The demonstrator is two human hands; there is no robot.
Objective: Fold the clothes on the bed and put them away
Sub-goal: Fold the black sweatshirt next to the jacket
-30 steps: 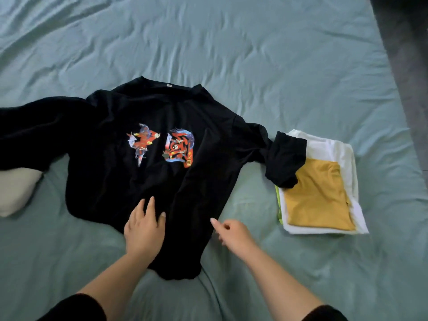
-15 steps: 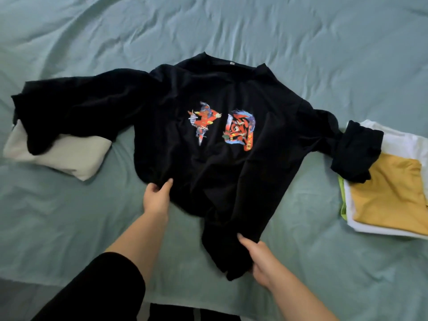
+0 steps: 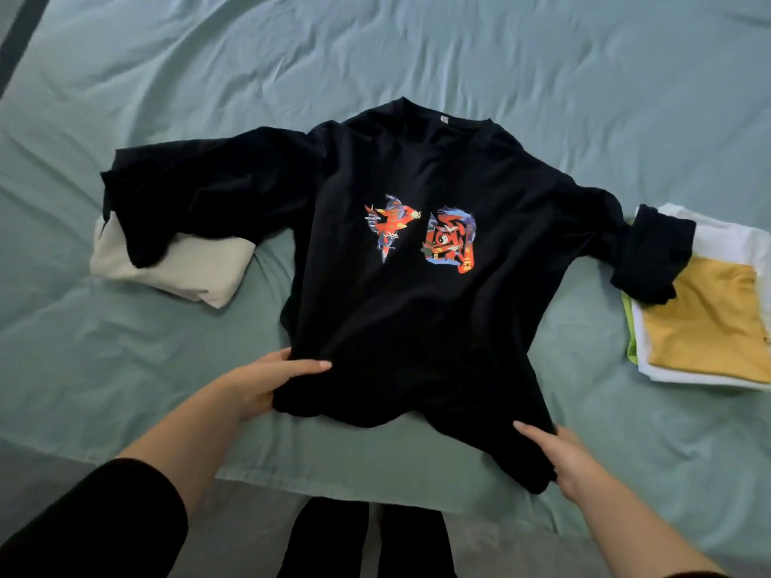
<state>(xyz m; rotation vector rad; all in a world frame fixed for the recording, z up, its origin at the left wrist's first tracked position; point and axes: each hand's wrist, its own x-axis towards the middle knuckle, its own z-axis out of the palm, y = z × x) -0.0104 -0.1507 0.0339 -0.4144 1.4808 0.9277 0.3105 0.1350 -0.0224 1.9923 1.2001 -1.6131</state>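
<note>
The left hand (image 3: 258, 381) and right hand (image 3: 571, 456) grip the hem of the shirt (image 3: 417, 319), whose length runs toward 12 o'clock.

Left hand (image 3: 262, 383) and right hand (image 3: 561, 458) each grip the shirt (image 3: 417, 327)

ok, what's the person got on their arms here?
A black sleeve ends near the elbow; the left forearm is bare below it. The right forearm is bare too, with only a dark sleeve edge at the frame's bottom. No gloves, watch or rings visible.
</note>
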